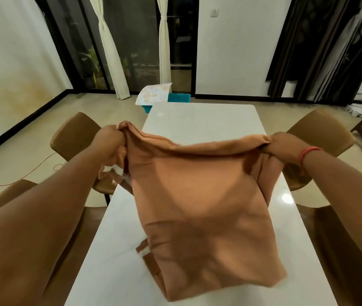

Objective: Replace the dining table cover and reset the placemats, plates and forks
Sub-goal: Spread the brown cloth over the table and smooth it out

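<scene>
A terracotta-orange table cover point(199, 208), still partly folded, hangs above the bare white glossy table point(202, 120). My left hand point(111, 142) grips its upper left edge in a bunch. My right hand point(283, 146), with a red band at the wrist, grips the upper right edge. The cloth is stretched between both hands and its lower part lies on the tabletop near me. A white-trimmed corner of the cloth point(142, 250) shows at its lower left. No placemats, plates or forks are in view.
Brown chairs stand at the left point(74, 138) and right point(321, 127) of the table, with more chairs near me on both sides. Past the far end, a teal bin point(177, 98) holds a patterned folded cloth point(153, 93). A thin cord point(21, 173) lies on the floor at left.
</scene>
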